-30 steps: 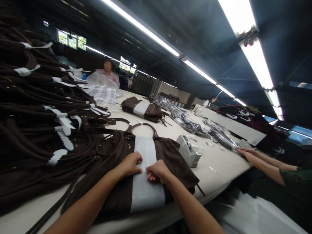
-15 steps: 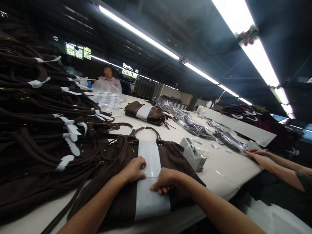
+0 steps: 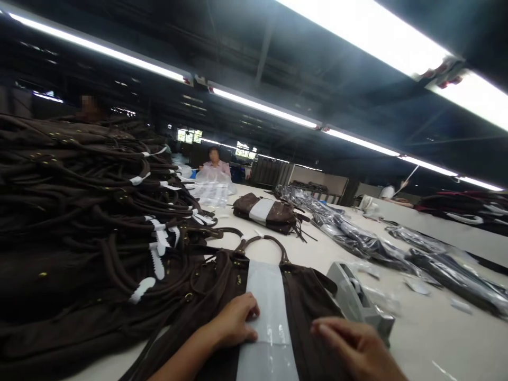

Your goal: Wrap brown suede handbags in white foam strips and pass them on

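A dark brown handbag (image 3: pixel 313 301) with two looped handles lies flat in front of me, a white wrapping strip (image 3: pixel 268 291) running down its middle. Clear tape glints across the strip. My left hand (image 3: pixel 237 321) rests on the strip's left edge, thumb and fingers apart, pressing it against the bag. Slightly blurred, my right hand (image 3: pixel 357 344) hovers over the bag's right side with loosely stretched fingers, and I see nothing in it. Just beyond that hand stands a grey tape dispenser (image 3: pixel 353 293), beside the bag's right edge.
Brown handbags with white-wrapped handles form a tall pile (image 3: pixel 79 227) on the left. Another strapped bag (image 3: pixel 270 210) lies farther up the white table (image 3: pixel 432 338). Plastic-wrapped bags (image 3: pixel 349 233) stretch along the right. A person (image 3: pixel 216 163) sits behind clear plastic at the far end.
My right hand has left the strip and moved right, towards the tape dispenser. My left hand stays on the strip. The view has shifted, and the co-worker's hands at right are out of frame.
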Motion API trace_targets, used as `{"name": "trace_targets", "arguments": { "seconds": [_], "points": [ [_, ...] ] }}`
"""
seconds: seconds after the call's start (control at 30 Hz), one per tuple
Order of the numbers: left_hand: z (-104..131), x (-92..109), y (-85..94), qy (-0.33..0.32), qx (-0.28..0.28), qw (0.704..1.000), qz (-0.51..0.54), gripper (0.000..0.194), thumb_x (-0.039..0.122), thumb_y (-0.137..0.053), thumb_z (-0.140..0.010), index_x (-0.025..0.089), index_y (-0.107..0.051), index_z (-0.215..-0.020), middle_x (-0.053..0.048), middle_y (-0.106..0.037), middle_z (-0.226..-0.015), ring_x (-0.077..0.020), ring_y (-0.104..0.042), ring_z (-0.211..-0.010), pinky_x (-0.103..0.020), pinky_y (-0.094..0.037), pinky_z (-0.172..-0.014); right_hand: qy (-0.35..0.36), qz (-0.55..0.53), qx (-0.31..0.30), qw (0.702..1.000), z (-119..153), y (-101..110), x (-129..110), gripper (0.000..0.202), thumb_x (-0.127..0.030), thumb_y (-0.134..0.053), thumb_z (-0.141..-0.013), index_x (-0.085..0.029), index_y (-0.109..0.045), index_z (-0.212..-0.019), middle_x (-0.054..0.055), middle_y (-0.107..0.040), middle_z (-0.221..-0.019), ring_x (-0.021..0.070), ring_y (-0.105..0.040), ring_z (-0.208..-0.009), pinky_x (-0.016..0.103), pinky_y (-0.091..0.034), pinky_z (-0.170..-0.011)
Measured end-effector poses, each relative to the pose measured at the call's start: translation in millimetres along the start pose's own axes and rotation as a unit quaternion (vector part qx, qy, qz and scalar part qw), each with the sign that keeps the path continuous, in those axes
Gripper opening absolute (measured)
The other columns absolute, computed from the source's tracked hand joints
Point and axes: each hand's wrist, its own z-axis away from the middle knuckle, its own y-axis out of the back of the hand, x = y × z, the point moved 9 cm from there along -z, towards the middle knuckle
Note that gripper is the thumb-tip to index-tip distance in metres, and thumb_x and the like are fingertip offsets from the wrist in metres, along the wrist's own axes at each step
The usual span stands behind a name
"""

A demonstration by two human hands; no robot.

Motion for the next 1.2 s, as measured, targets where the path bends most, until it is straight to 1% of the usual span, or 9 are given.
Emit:
{"name": "trace_targets", "arguments": {
  "seconds": [0.1, 0.2, 0.33, 0.5, 0.63, 0.77, 0.9, 1.0, 1.2],
  "points": [
    [-1, 6, -0.5, -0.020, -0.007, 1.000, -0.005, 0.023, 0.010, -0.056, -0.062, 0.019, -0.062, -0.083, -0.001, -0.062, -0.093, -0.0161, -0.058, -0.087, -0.025, -0.044, -0.080, -0.129, 0.054, 0.272, 0.952, 1, 117, 62, 0.039, -0.047, -0.060, -0.079, -0.024, -0.074, -0.107, 0.009, -0.072, -0.106, 0.0305, -0.065, -0.098, 0.038, -0.049, -0.087],
    [-3, 5, -8.4, -0.052, -0.038, 0.998, 0.002, 0.025, 0.013, -0.050, -0.062, 0.018, -0.060, -0.084, -0.005, -0.062, -0.092, -0.0191, -0.058, -0.087, -0.031, -0.044, -0.083, -0.228, -0.001, 0.309, 0.924, 8, 160, 122, 0.034, -0.030, -0.059, -0.080, -0.017, -0.070, -0.111, 0.013, -0.068, -0.112, 0.0272, -0.062, -0.103, 0.037, -0.047, -0.091],
    [-25, -30, -15.4, -0.070, -0.037, 0.996, 0.040, 0.027, 0.032, -0.057, -0.065, 0.026, -0.063, -0.090, 0.000, -0.068, -0.095, -0.0233, -0.061, -0.094, -0.035, -0.046, -0.089, -0.316, -0.160, 0.205, 0.912, 10, 142, 183, 0.025, -0.034, -0.059, -0.087, -0.012, -0.072, -0.089, 0.012, -0.070, -0.091, 0.0164, -0.064, -0.078, 0.028, -0.051, -0.074],
    [-40, -63, -20.7, -0.097, -0.007, 0.992, 0.075, 0.023, 0.042, -0.060, -0.065, 0.039, -0.065, -0.087, 0.008, -0.071, -0.093, -0.0226, -0.064, -0.091, -0.034, -0.047, -0.087, -0.332, -0.241, 0.177, 0.895, 2, 128, 210, 0.030, -0.040, -0.058, -0.091, -0.014, -0.071, -0.082, 0.005, -0.066, -0.079, 0.0091, -0.055, -0.065, 0.024, -0.047, -0.069],
    [-34, -63, -17.3, -0.090, 0.020, 0.992, 0.084, 0.022, 0.040, -0.061, -0.065, 0.042, -0.065, -0.087, 0.009, -0.071, -0.094, -0.0221, -0.065, -0.091, -0.032, -0.046, -0.088, -0.326, -0.268, 0.150, 0.894, -14, 124, 213, 0.022, -0.035, -0.072, -0.079, -0.014, -0.070, -0.074, 0.005, -0.068, -0.081, 0.0104, -0.056, -0.069, 0.025, -0.046, -0.071],
    [-35, -62, -16.4, -0.075, 0.023, 0.993, 0.090, 0.023, 0.041, -0.061, -0.064, 0.041, -0.066, -0.086, 0.008, -0.071, -0.095, -0.0229, -0.065, -0.091, -0.032, -0.047, -0.088, -0.306, -0.259, 0.186, 0.897, -23, 134, 204, 0.015, -0.019, -0.080, -0.062, -0.013, -0.068, -0.068, 0.003, -0.068, -0.074, 0.0129, -0.058, -0.073, 0.026, -0.043, -0.073],
    [-35, -58, -17.3, -0.065, 0.001, 0.996, 0.067, 0.025, 0.042, -0.061, -0.063, 0.034, -0.068, -0.086, 0.003, -0.072, -0.096, -0.0249, -0.064, -0.094, -0.032, -0.048, -0.089, -0.239, -0.233, 0.244, 0.910, -12, 155, 181, 0.018, -0.028, -0.077, -0.063, -0.014, -0.069, -0.070, 0.000, -0.067, -0.071, 0.0119, -0.057, -0.073, 0.024, -0.041, -0.071],
    [-33, -51, -14.9, -0.068, -0.009, 0.996, 0.052, 0.027, 0.043, -0.061, -0.064, 0.031, -0.068, -0.088, 0.001, -0.071, -0.097, -0.0254, -0.064, -0.097, -0.032, -0.047, -0.091, -0.203, -0.121, 0.257, 0.937, 6, 164, 166, 0.017, -0.031, -0.072, -0.067, -0.014, -0.069, -0.066, 0.000, -0.066, -0.063, 0.0122, -0.057, -0.065, 0.023, -0.041, -0.063],
    [-31, -35, -14.7, -0.044, -0.072, 0.996, 0.039, 0.037, 0.047, -0.060, -0.062, 0.025, -0.068, -0.091, -0.002, -0.071, -0.099, -0.0265, -0.063, -0.099, -0.034, -0.048, -0.092, -0.257, 0.063, 0.256, 0.930, 35, 134, 178, 0.019, -0.029, -0.060, -0.078, -0.018, -0.068, -0.065, 0.003, -0.069, -0.062, 0.0142, -0.063, -0.062, 0.023, -0.043, -0.062]
  ]
}}
